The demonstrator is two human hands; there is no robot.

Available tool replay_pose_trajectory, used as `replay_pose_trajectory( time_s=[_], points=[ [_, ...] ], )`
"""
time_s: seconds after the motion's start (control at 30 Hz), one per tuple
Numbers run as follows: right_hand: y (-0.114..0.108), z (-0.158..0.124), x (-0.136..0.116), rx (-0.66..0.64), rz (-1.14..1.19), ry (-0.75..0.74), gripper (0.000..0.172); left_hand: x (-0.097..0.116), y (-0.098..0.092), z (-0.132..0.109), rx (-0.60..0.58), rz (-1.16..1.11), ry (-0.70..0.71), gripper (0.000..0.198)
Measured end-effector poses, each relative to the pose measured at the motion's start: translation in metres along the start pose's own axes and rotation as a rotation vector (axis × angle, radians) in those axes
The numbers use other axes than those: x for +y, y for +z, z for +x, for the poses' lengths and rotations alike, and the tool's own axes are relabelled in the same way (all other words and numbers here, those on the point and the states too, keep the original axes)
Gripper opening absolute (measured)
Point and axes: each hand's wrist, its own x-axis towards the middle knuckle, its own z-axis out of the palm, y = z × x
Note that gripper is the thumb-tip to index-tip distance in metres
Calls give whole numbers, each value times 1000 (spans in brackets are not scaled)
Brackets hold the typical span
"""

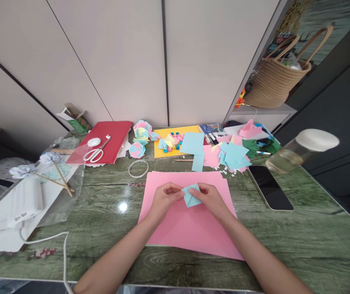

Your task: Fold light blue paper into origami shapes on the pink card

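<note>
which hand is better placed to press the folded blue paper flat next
Probably the right hand: its thumb already lies across the face of the folded blue paper, while the left hand holds only the paper's left edge.

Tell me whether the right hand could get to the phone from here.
Probably yes: between the right hand and the phone lie only flat pink paper and tabletop, though it would likely have to release the folded blue paper first.

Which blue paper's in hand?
The folded blue paper, pinched by the left hand and right hand over the pink sheets. The other blue papers lie beyond those sheets, in neither hand.
</note>
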Motion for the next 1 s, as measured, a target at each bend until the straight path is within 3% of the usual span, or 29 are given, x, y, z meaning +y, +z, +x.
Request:
replay_pose_trajectory(
  time_s=[0.33, 0.6, 1.0],
  points=[
    [0, 1, 3, -1, -21, -6, 35, 0, 1, 1, 34, 29, -1, 20],
    [-4, 0, -1, 69, 120, -66, 25, 3, 2, 1, 37, 11, -4, 19],
    [-1, 1, -1, 45, 103, -16, 35, 3, 3, 0, 35, 9, -4, 20]
  ],
)
